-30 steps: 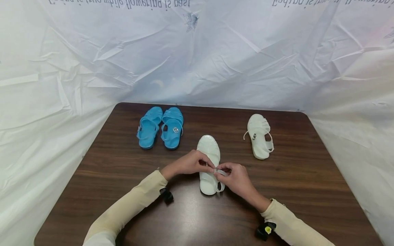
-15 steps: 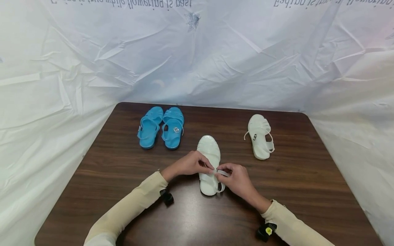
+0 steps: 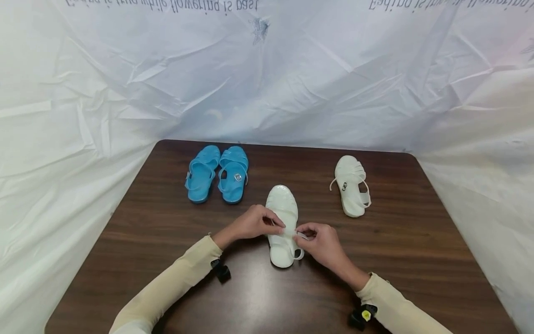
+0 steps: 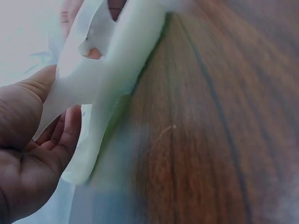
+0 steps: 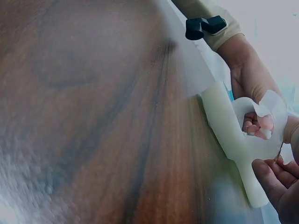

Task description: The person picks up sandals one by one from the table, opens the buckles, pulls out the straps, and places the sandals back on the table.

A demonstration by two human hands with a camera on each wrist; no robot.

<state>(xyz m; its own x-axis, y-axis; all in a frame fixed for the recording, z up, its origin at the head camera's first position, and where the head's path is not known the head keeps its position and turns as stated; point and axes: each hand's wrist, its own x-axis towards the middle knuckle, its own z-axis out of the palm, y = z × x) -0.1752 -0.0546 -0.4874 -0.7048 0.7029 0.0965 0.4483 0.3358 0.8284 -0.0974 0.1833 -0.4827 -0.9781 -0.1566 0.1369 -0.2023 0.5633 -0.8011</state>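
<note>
A white sandal lies sole down on the dark table, toe pointing away from me. My left hand reaches over it from the left, thumb and fingers pinching its strap near the middle. The left wrist view shows this hand with the thumb on one side of the white strap and fingers behind. From the right, my right hand pinches the thin strap end by the sandal's side. In the right wrist view, a thin metal piece shows at the strap by the right hand's fingers. Fingers partly hide the fastening.
A second white sandal, its thin strap loose at the left, stands at the back right. Two blue sandals sit side by side at the back left. A white printed sheet hangs behind the brown table.
The left hand's fingertips have drawn slightly left, away from the right hand's, where they nearly met. The right hand stays almost in place. The other sandals have not moved.
</note>
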